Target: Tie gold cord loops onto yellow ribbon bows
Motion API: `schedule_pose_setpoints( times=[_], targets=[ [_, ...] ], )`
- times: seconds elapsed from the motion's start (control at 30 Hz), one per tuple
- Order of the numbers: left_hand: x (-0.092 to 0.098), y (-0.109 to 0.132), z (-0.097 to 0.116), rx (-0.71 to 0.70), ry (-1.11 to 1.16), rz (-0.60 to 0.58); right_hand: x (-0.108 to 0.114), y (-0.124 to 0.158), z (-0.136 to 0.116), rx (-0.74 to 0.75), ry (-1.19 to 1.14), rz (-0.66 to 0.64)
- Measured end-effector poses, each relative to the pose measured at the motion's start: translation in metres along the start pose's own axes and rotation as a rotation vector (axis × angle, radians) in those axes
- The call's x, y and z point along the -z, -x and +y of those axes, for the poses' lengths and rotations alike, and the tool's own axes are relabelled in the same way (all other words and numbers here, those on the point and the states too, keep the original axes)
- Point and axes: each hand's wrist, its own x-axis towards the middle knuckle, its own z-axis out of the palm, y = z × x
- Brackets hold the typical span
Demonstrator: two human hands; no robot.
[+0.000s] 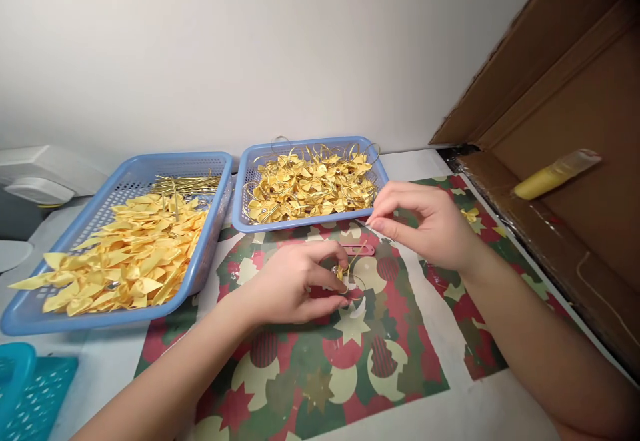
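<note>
My left hand (300,284) is over the patterned sheet, with thumb and fingers closed around a small yellow ribbon piece with thin gold wire (342,272). A loop of the wire sticks out to the right of the fingertips. Just behind it lies a pink flat tool (361,250), partly covered by the wire. My right hand (425,221) is raised by the near right corner of a blue basket (310,222), thumb and fingertips pinched together. Whether anything is between them is too small to make out. Yellow ribbon flowers with curled gold wires (310,184) fill that basket.
To the left, another blue basket (100,321) holds yellow ribbon bows (135,248) and straight gold wires (187,183). A teal basket (55,388) sits at lower left. Cardboard (565,81) walls the right side, with a yellow-filled tube (555,174) attached. The patterned sheet (320,388) covers the table.
</note>
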Motion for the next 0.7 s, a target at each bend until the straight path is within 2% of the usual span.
schedule_pose_setpoints(
  times=[0.13,0.27,0.33,0.4,0.5,0.7],
  targets=[
    [0.007,-0.007,-0.001,-0.024,-0.018,0.009,0.000,0.000,0.000,0.009,-0.005,-0.003],
    [0.014,-0.014,-0.004,-0.028,0.007,-0.095,0.001,-0.001,-0.001,0.005,-0.010,-0.004],
    [0.018,-0.018,-0.002,0.002,-0.008,-0.109,0.002,-0.001,-0.001,0.003,-0.013,-0.007],
    [0.022,-0.024,0.001,0.067,0.005,-0.061,0.002,0.000,-0.001,0.006,-0.017,-0.017],
    [0.024,-0.034,0.007,0.164,0.120,0.071,0.001,0.000,-0.001,0.012,-0.036,-0.039],
    [0.011,-0.044,0.008,0.278,0.422,0.182,-0.009,0.001,-0.002,-0.010,-0.074,-0.033]
  ],
)
